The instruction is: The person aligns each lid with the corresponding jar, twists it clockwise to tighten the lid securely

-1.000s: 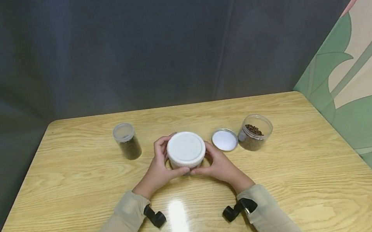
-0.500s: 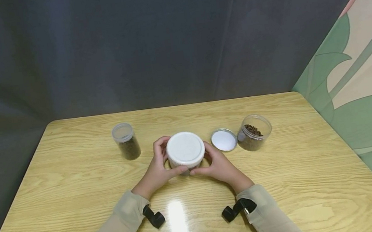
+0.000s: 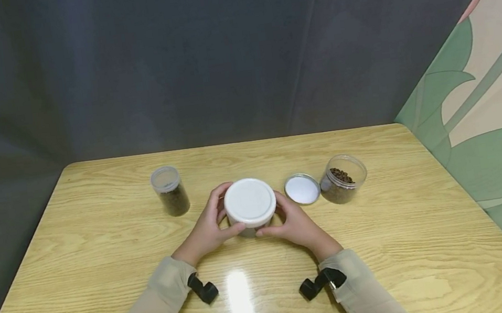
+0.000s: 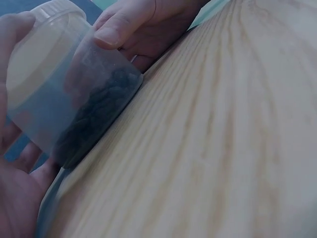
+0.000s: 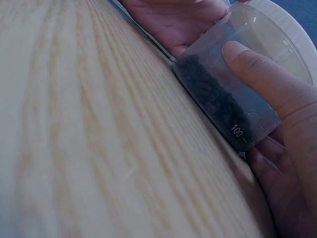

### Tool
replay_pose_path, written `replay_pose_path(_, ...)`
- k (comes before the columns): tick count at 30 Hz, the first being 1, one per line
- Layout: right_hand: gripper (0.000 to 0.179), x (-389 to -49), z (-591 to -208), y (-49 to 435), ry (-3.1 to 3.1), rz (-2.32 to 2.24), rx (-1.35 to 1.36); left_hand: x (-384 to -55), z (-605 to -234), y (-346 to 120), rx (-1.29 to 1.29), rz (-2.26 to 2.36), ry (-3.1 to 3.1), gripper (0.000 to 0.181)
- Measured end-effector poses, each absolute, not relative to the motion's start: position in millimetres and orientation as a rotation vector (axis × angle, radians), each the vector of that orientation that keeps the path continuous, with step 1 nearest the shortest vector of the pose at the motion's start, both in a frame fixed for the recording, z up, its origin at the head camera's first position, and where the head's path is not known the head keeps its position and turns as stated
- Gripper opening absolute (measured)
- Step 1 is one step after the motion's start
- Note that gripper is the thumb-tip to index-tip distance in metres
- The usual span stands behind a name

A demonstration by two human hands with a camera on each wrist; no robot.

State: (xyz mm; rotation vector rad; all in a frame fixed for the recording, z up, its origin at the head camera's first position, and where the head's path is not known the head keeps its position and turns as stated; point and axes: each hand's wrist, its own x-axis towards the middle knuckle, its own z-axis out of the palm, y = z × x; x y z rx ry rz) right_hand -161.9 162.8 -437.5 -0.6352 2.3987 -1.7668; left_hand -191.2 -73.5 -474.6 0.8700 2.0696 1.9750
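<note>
A see-through plastic jar [image 5: 210, 47] with a white screw lid [image 3: 250, 200] stands on the wooden table between both hands. Dark pieces [image 4: 94, 119] fill its lower part, and a printed "100" mark shows in the right wrist view. From the left, my left hand [image 3: 206, 232] curves round the jar, its thumb tip up at the lid's lower edge. My right hand [image 3: 293, 219] grips the jar's body from the right, thumb across the front wall and fingers behind. Parts of the far fingers are hidden by the jar.
Left of the hands stands a lidded clear jar [image 3: 174, 201] of dark contents. On the right, a round lid [image 3: 302, 190] with a white inside lies beside an open clear jar [image 3: 338, 195] of brown pieces. A dark curtain [image 3: 200, 62] hangs behind the table.
My left hand has shifted slightly left, its thumb sliding left along the jar's front near the lid. The right hand keeps its grip, and the jar stays in place.
</note>
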Motion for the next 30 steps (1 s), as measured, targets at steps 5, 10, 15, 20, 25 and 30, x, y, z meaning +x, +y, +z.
replay_pose_path(5,0.091,-162,-437,163,2.399,-1.766,-0.632,-194,-475,-75,0.906,1.96,2.059,0.092)
replay_pose_path(10,0.092,-163,-440,164,2.398,-1.759,-0.624,-195,-474,-79,0.91,1.975,2.007,0.086)
replay_pose_path(15,0.091,-164,-441,163,2.391,-1.76,-0.623,-196,-474,-83,0.937,1.98,1.988,0.08)
replay_pose_path(20,0.093,-171,-459,167,2.391,-1.77,-0.65,-195,-476,-84,0.903,2.014,1.976,0.09)
replay_pose_path(25,0.094,-176,-472,171,2.401,-1.764,-0.681,-191,-475,-80,0.864,2.021,2.021,0.098)
replay_pose_path(30,0.095,-177,-471,171,2.412,-1.754,-0.691,-191,-474,-78,0.892,2.001,2.054,0.097)
